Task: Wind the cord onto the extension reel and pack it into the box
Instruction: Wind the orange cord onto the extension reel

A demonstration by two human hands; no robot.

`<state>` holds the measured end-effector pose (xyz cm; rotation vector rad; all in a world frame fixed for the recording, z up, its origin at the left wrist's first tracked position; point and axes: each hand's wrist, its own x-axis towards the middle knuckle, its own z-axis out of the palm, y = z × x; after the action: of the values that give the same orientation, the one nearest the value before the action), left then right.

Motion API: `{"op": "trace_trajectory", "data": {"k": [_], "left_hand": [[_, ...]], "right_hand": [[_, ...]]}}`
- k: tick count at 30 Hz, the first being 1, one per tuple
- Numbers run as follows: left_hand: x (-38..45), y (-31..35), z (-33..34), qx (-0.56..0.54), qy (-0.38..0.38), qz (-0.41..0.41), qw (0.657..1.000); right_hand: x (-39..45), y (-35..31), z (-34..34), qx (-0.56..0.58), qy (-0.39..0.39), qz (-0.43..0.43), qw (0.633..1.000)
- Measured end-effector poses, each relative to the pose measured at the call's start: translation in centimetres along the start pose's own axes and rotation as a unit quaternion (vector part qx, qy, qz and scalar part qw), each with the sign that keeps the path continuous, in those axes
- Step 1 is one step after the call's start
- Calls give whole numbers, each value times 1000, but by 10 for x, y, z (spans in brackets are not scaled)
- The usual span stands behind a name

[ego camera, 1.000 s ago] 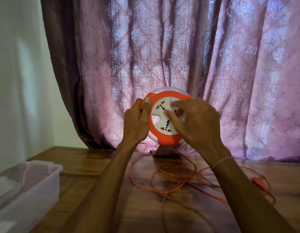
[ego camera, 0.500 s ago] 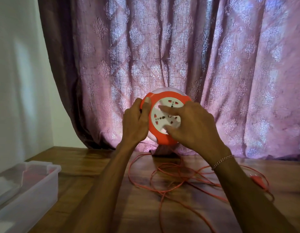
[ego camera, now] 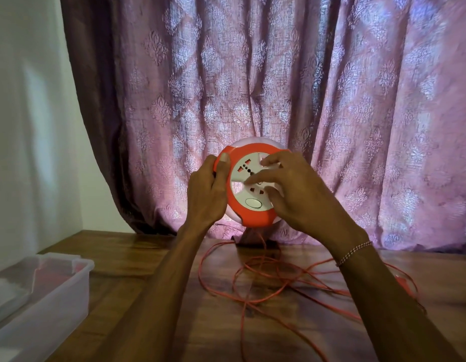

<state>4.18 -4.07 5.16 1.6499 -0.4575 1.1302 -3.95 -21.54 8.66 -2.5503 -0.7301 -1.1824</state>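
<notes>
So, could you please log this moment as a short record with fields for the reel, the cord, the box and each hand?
reel: orange and white extension reel, held up above the wooden table, socket face toward the camera
cord: orange cord, mostly unwound, in loose loops on the table
box: clear plastic box, at the table's left edge, open
left hand: left hand grips the reel's left rim
right hand: right hand, fingers on the socket face

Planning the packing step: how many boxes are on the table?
1: a clear plastic box at the table's left edge, left of the person's left arm. Others may sit outside the frame.
</notes>
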Motion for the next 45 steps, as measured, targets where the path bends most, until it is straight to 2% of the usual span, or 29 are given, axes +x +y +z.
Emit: {"op": "trace_trajectory", "data": {"k": [2, 4, 10, 14, 17, 21, 24, 28, 31, 38, 43, 45], "left_hand": [[0, -1, 0, 8, -4, 6, 1000], [0, -2, 1, 10, -7, 4, 1000], [0, 0, 0, 1, -2, 5, 1000], [1, 0, -1, -10, 12, 5, 1000], [2, -1, -1, -25, 9, -2, 1000], [1, -1, -1, -13, -1, -5, 1000], [1, -1, -1, -14, -11, -7, 1000], [1, 1, -2, -13, -8, 0, 1000], [2, 1, -1, -14, -2, 1, 1000], [0, 4, -1, -1, -3, 5, 1000], [-3, 7, 0, 2, -8, 13, 1000], [-2, 7, 0, 8, -8, 14, 1000]], "right_hand": [[-1, -5, 3, -34, -70, 0, 997], [-2, -9, 7, -79, -91, 5, 993], [-6, -10, 19, -112, 32, 22, 993], [-4, -9, 23, -120, 121, 95, 981], [-4, -14, 22, -114, 141, 106, 978], [-5, -20, 11, -129, 131, 100, 978], [-4, -17, 4, -103, 112, 49, 987], [-1, -10, -1, -77, -12, -14, 997], [0, -15, 2, -124, -74, -19, 989], [-4, -14, 12, -144, 1, -10, 990], [-9, -14, 18, -145, 59, 57, 986], [-9, -17, 20, -154, 106, 97, 978]]}}
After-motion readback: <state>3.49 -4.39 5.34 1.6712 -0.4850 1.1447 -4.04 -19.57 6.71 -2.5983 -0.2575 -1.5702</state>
